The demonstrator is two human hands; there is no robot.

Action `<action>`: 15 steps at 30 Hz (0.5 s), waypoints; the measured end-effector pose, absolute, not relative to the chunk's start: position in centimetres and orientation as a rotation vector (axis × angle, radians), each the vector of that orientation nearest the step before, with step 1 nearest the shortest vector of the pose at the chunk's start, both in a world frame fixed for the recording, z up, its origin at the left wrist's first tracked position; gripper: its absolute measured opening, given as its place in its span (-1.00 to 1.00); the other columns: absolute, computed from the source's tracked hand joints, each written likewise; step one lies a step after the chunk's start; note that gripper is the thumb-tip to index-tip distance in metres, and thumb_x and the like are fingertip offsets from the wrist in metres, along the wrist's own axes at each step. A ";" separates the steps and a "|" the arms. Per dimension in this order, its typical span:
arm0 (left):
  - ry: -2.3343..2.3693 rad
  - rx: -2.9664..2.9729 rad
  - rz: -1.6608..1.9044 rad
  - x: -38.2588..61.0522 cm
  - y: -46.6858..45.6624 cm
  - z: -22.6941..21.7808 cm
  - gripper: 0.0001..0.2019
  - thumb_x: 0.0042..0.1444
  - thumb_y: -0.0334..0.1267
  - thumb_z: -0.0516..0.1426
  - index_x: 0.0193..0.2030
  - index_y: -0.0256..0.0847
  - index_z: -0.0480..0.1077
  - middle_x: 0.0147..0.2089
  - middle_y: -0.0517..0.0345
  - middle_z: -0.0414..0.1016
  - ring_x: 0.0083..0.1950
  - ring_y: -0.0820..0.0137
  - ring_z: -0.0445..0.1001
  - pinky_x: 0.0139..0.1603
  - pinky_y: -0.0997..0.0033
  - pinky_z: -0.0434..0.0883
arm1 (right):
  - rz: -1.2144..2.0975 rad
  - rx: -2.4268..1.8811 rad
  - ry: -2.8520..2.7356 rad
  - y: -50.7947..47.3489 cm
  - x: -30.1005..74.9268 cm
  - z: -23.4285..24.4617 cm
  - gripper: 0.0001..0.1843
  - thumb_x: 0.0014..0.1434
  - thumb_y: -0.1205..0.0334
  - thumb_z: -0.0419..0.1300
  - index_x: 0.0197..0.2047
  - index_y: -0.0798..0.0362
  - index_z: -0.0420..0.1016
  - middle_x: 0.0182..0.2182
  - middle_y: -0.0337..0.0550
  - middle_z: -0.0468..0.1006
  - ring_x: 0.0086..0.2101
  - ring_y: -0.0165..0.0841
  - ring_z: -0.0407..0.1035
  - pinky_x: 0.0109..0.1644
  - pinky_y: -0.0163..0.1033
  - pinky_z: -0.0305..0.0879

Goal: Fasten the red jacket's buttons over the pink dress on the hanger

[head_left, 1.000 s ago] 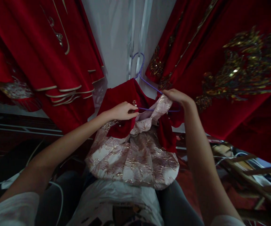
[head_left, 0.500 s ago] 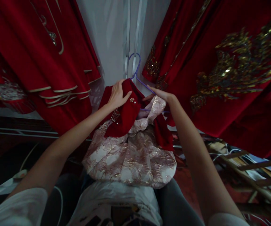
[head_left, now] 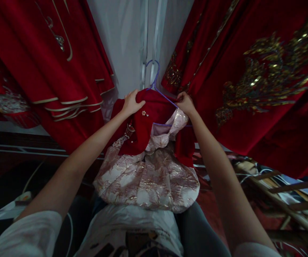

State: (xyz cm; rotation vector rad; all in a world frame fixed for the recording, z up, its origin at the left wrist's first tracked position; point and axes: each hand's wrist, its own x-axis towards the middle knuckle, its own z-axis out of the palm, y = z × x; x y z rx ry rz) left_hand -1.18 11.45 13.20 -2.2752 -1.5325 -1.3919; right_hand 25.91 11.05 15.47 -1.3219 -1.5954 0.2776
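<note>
A small red jacket [head_left: 138, 134] with beaded ornaments lies over a pale pink and gold brocade dress [head_left: 148, 182], which rests across the lap. A purple hanger [head_left: 156, 78] is inside them, its hook raised against metal rails. At the jacket's left shoulder, my left hand [head_left: 131, 104] grips the cloth, thumb on top and fingers folded over the edge. My right hand [head_left: 185, 103] pinches the jacket's right upper edge beside the hanger arm, just above the dress's strap; its fingertips are partly hidden.
Large red embroidered garments hang on both sides, the left one [head_left: 70, 85] with pale trim and the right one [head_left: 250, 92] with gold sequins. A wooden rack [head_left: 284, 196] holding assorted items stands at lower right. A white cable [head_left: 70, 232] runs at lower left.
My right hand has gone from reaching under the hanger arm to pinching the jacket's edge. The jacket's collar is spread wider to the right, and my left hand has shifted slightly left.
</note>
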 end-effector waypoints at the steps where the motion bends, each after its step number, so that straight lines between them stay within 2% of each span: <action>1: -1.515 -2.283 -1.390 -1.3 11.5 13.1 -0.72 0.03 -0.27 0.19 -0.10 -0.22 0.31 -0.11 -0.02 0.48 0.04 0.13 0.42 0.14 0.08 0.29 | 0.144 -1.325 -1.582 10.8 26.3 15.5 -0.68 -0.28 0.50 0.17 -0.43 0.02 0.20 -0.51 -0.35 0.30 -0.46 -0.43 0.19 -0.28 -0.27 0.19; 3: -1.482 -2.283 -1.381 -1.4 11.8 13.0 -0.72 0.03 -0.34 0.16 -0.08 -0.22 0.31 -0.09 -0.04 0.48 0.05 0.13 0.42 0.14 0.10 0.29 | -0.033 -1.344 -1.537 10.3 27.4 15.6 -0.71 -0.25 0.48 0.10 -0.38 0.01 0.23 -0.48 -0.30 0.33 -0.44 -0.40 0.21 -0.24 -0.24 0.19; 7: -1.452 -2.250 -1.338 -1.4 12.4 12.5 -0.66 0.04 -0.40 0.12 0.00 -0.24 0.28 0.01 -0.10 0.45 0.13 0.09 0.38 0.16 0.07 0.27 | -0.187 -1.381 -1.473 8.9 30.5 15.5 -0.68 -0.29 0.48 0.02 -0.37 0.02 0.25 -0.44 -0.24 0.37 -0.41 -0.36 0.26 -0.22 -0.24 0.20; 10: -1.467 -2.221 -1.309 -1.2 12.4 12.1 -0.62 0.07 -0.40 0.09 0.06 -0.24 0.24 0.04 -0.13 0.43 0.17 0.06 0.35 0.18 0.03 0.25 | -0.227 -1.393 -1.467 7.0 32.9 15.6 -0.69 -0.30 0.46 0.01 -0.38 0.05 0.29 -0.42 -0.20 0.41 -0.39 -0.35 0.30 -0.24 -0.25 0.23; 15: -1.485 -2.179 -1.254 -0.6 11.2 11.8 -0.62 0.07 -0.35 0.11 0.06 -0.26 0.22 0.05 -0.17 0.39 0.20 0.02 0.30 0.22 -0.02 0.21 | -0.283 -1.523 -1.493 1.0 33.8 16.9 -0.76 -0.17 0.40 0.06 -0.36 0.05 0.43 -0.46 -0.16 0.48 -0.43 -0.31 0.35 -0.34 -0.27 0.21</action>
